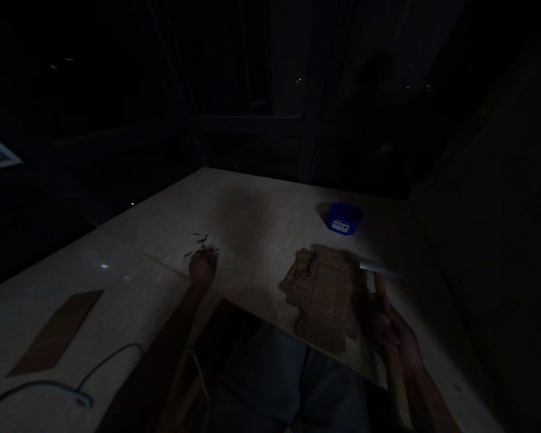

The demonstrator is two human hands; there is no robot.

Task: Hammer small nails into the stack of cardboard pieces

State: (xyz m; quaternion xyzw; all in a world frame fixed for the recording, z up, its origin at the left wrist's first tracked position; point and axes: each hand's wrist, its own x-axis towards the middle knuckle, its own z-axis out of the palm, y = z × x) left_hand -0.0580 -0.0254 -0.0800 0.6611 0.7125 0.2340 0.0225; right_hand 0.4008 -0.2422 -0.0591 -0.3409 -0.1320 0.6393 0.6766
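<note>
My right hand (394,337) is wrapped round the wooden handle of a hammer (379,273), whose metal head points right just past a stack of torn cardboard pieces (324,294) on the pale board (261,222). My left hand (202,267) reaches forward with fingertips pinched at a small scatter of dark nails (202,240). Whether a nail is between the fingers is too dark to make out.
A blue round tub (344,218) stands behind the cardboard. A brown flat strip (56,331) and a dark cable (72,388) lie on the floor at left. My legs (279,385) sit under the board's near edge. The surroundings are dark.
</note>
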